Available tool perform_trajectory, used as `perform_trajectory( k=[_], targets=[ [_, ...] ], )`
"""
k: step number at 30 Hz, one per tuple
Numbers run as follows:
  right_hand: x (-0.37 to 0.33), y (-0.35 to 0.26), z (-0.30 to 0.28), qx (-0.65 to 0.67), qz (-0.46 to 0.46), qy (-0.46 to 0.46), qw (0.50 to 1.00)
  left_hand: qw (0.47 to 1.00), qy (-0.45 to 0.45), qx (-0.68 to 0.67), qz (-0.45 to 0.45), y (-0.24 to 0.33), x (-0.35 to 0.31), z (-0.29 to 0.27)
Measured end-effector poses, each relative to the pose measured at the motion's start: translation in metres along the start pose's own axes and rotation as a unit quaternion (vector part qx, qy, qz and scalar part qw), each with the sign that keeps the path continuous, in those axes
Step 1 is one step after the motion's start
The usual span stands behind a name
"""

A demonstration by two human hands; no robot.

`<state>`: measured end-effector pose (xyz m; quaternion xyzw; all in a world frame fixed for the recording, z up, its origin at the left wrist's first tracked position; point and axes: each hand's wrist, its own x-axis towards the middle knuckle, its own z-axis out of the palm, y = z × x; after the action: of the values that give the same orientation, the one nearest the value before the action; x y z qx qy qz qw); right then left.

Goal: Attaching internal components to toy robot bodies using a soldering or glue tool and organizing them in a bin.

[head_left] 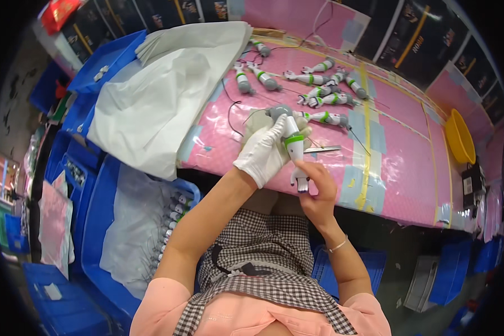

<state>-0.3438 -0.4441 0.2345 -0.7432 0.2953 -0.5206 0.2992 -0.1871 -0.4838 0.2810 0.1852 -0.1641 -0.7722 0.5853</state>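
A white toy arm (293, 147) with a green band and a grey ball-shaped shoulder is held over the table's front edge. My left hand (265, 152), in a white glove, is closed around its upper part, below the grey end. My bare right hand (320, 193) pinches the lower end, by the toy's small white hand (300, 180). Beyond my fingers, a similar toy arm (326, 117) with a dark wire lies on the table. A flat metal strip (322, 149) rests just right of the held arm; its exact kind I cannot make out.
More toy arms (319, 79) lie farther back on the pink-covered table (400, 168). White sheeting (157, 101) drapes the table's left side. A blue tub (95, 246) at my left holds several toy arms. A yellow basin (459, 137) stands at the right edge.
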Motion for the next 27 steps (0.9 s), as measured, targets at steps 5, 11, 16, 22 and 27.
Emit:
perform_trajectory(
  k=[5,11,16,22,27],
  targets=[
    [0.004,-0.016,0.009,0.600,0.232,-0.159,0.749,0.989,-0.029,-0.142,0.010,0.008,-0.021,-0.022],
    [0.010,-0.011,0.023,0.293,0.079,-0.177,0.936,0.989,-0.047,-0.139,-0.023,0.021,-0.044,-0.017],
    [0.023,-0.036,0.027,0.023,-0.006,-0.212,0.977,0.998,0.031,-0.048,-0.025,0.030,-0.055,-0.034],
    [0.042,-0.018,0.005,0.189,0.335,-0.103,0.917,0.998,0.020,-0.048,-0.045,0.027,-0.069,-0.051],
    [0.058,0.001,0.023,0.429,0.377,0.068,0.818,0.990,0.048,-0.052,-0.123,0.013,-0.082,-0.049]
  ],
)
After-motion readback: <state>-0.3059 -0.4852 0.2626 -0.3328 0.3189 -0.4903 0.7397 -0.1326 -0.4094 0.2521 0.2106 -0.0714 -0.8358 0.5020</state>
